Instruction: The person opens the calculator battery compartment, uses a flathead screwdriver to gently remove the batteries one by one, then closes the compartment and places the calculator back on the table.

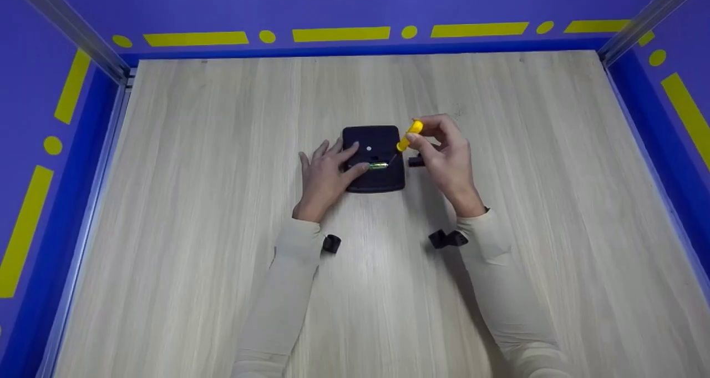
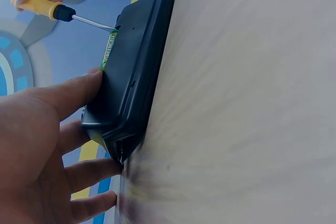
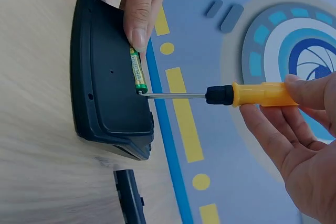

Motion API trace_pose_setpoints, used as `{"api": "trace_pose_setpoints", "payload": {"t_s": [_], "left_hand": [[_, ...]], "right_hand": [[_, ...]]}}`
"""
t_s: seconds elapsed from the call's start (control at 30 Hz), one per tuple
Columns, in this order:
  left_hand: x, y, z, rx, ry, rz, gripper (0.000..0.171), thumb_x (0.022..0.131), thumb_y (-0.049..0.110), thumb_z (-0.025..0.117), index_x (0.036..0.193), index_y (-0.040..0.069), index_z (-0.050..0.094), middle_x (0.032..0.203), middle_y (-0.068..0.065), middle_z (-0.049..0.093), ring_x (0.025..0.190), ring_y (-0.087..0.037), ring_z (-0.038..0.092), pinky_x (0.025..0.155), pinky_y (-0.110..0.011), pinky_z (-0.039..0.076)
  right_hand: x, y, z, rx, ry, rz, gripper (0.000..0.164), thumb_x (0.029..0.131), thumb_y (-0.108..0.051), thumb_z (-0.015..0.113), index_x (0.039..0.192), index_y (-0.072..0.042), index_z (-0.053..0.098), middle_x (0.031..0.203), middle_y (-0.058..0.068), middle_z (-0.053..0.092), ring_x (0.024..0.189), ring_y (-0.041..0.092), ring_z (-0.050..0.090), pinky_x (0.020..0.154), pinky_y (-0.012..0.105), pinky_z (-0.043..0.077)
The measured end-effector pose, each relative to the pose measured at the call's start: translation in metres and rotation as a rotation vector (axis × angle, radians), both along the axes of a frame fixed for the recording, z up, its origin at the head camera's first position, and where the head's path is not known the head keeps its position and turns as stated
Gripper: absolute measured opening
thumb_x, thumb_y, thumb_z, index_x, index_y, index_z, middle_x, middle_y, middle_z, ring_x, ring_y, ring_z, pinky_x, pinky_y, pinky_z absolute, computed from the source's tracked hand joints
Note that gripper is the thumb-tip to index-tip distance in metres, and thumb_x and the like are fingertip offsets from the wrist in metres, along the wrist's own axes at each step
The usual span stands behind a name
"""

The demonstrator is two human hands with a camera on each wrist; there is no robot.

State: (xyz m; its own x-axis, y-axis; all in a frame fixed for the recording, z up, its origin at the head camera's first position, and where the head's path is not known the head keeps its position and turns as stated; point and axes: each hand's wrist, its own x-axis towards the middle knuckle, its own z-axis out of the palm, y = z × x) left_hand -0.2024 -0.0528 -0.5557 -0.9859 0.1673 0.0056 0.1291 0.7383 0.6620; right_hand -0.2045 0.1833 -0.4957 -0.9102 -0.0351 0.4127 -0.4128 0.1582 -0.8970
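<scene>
A black flat device (image 1: 374, 178) with rounded corners lies on the table, its battery slot facing up. In that slot sits a green battery (image 3: 137, 71). My left hand (image 1: 324, 175) rests on the device's left side with fingers spread; its thumb touches the battery's left end and its index finger lies on the casing. Between thumb and fingers, my right hand (image 1: 449, 156) holds a yellow-handled screwdriver (image 3: 262, 94) with a black collar. The screwdriver's metal tip is at the battery's right end. Whether the tip presses on it, I cannot tell.
Just right of the device lies a small black cover piece (image 3: 129, 195), partly under my right hand in the head view. Pale wood-grain table (image 1: 222, 145) surrounds everything, bounded by blue walls (image 1: 333, 17) with yellow markings. Black wrist cameras (image 1: 331, 243) sit at both sleeves.
</scene>
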Motion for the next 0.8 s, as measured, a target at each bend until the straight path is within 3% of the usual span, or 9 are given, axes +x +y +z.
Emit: {"api": "trace_pose_setpoints", "payload": {"t_s": [0.3,0.47,0.8], "left_hand": [[0.0,0.0,0.001,-0.007,-0.005,-0.003,0.063,0.1,0.053,0.069,0.153,0.022,0.059,0.164,-0.014,0.042,0.156,-0.04,0.029,0.121,-0.076,0.0],[0.0,0.0,0.001,-0.018,-0.007,0.0,0.063,0.1,0.055,0.068,0.153,0.023,0.059,0.165,-0.014,0.042,0.156,-0.04,0.029,0.121,-0.076,0.001],[-0.001,0.0,0.0,-0.022,-0.015,0.001,0.064,0.1,0.056,0.068,0.154,0.024,0.058,0.165,-0.013,0.041,0.157,-0.039,0.029,0.121,-0.075,0.0]], "right_hand": [[-0.006,0.013,-0.005,-0.13,-0.1,-0.02,0.023,0.099,0.005,0.071,0.12,0.009,0.064,0.109,0.015,0.064,0.095,0.027,0.068,0.083,0.036,0.064],[-0.01,0.018,-0.009,-0.168,-0.1,-0.004,0.023,0.1,0.003,0.071,0.122,0.007,0.064,0.109,0.017,0.065,0.095,0.029,0.069,0.084,0.041,0.063],[-0.012,0.023,-0.014,-0.225,-0.126,0.011,0.027,0.1,0.004,0.071,0.125,0.008,0.062,0.113,0.019,0.064,0.098,0.029,0.071,0.084,0.039,0.063]]}}
